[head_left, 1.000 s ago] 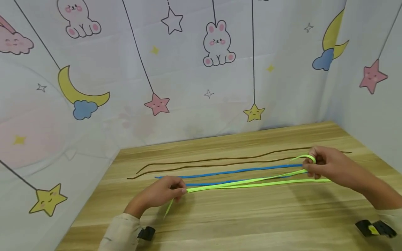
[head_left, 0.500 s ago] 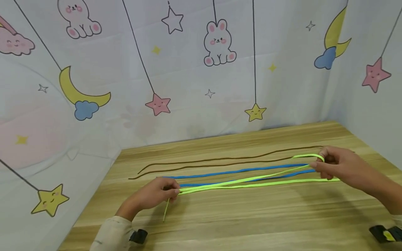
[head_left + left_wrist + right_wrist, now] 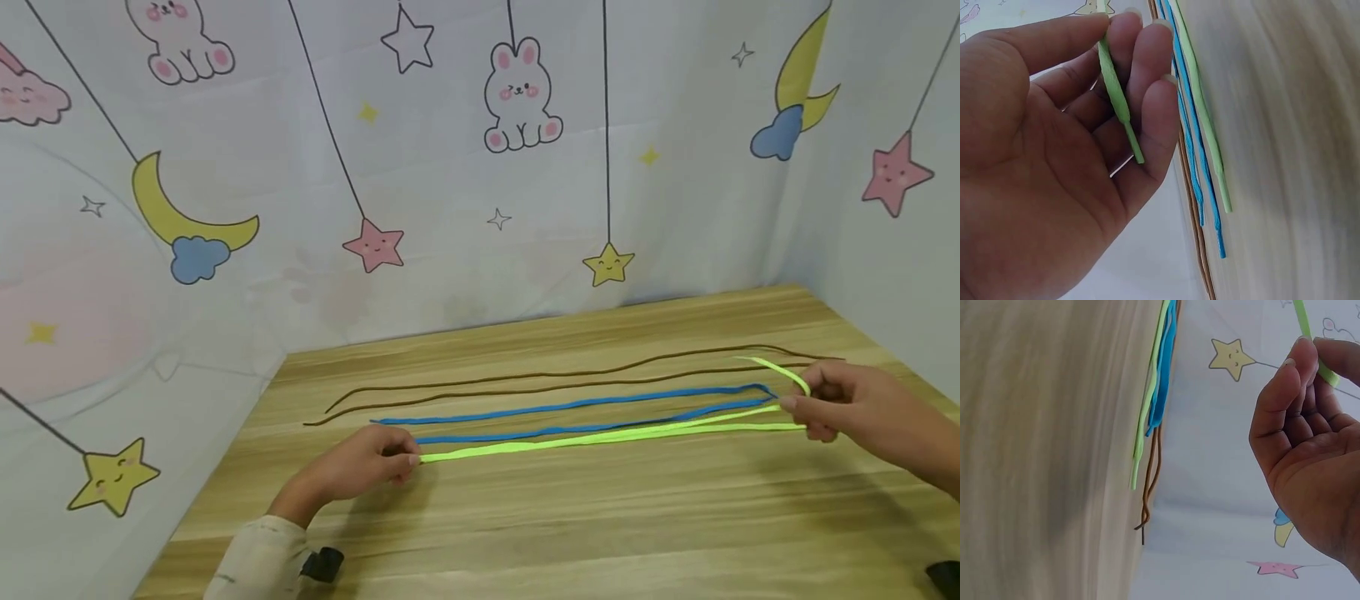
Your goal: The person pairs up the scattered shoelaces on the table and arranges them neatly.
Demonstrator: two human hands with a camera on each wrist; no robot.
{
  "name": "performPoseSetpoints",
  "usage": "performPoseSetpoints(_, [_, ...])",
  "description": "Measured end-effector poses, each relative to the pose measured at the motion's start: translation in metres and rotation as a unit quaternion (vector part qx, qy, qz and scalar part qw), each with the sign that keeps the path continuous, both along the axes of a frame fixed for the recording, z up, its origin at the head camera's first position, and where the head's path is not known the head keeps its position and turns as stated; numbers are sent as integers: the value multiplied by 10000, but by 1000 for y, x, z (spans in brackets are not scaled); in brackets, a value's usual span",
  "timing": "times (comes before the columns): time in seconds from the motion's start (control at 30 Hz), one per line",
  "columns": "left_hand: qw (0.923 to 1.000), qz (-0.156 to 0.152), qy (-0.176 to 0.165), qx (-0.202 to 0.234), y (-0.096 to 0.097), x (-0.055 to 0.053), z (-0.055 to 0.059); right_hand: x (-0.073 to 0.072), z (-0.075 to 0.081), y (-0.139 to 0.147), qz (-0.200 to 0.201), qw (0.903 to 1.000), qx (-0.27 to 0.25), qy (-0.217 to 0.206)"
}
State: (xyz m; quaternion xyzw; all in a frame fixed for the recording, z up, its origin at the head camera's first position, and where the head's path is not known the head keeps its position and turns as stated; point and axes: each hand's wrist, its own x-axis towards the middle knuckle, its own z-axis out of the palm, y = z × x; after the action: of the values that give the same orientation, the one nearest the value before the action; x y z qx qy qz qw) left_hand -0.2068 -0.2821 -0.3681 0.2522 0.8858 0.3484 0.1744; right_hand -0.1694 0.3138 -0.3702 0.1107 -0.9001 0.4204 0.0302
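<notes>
My left hand [image 3: 367,460] pinches a neon-green shoelace [image 3: 723,417] close to one end; its tipped end [image 3: 1112,81] lies over the curled fingers in the left wrist view. Near the other end, my right hand [image 3: 851,408] pinches the same lace between thumb and forefinger, with a short tail curving over the fingers. Between the hands the lace runs nearly straight, just above the table. A second green shoelace [image 3: 738,427] lies beneath and alongside it, its end [image 3: 1137,456] loose in the right wrist view.
Behind the green laces lie two blue shoelaces [image 3: 570,407], roughly parallel. Two thin brown laces [image 3: 517,379] lie farther back on the wooden table [image 3: 525,533]. A white cartoon-printed cloth [image 3: 450,183] hangs along the table's back and sides.
My right hand has moved right and my left hand slightly left. The held lace has shifted right, and its tail below the left hand is out of sight in the head view.
</notes>
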Motion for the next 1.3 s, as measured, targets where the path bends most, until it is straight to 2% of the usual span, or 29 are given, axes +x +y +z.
performPoseSetpoints(0.2, [9998,5,-176,96,-3,0,0,1,-6,6,197,9993,-102,315])
performPoseSetpoints(0.4, [9996,-116,-247,-30,-7,0,-4,3,-14,10,39,9999,101,56])
performPoseSetpoints(0.57, [9993,-85,-99,-358,-10,2,-8,3,-21,12,153,9999,76,10])
performPoseSetpoints(0.7, [9988,-35,89,-480,-10,3,-9,2,-26,15,339,9986,294,263])
performPoseSetpoints(0.93, [9931,36,713,-932,-8,5,-7,2,-38,25,435,9929,958,562])
performPoseSetpoints(1.07, [9917,29,780,-1025,-8,7,-6,2,-44,29,693,9838,1353,953])
performPoseSetpoints(1.2, [9915,-14,712,-1088,-10,8,-4,1,-43,32,912,9784,1506,1087])
performPoseSetpoints(1.3, [9912,-24,675,-1141,-11,9,-2,1,-40,34,930,9754,1628,1156])
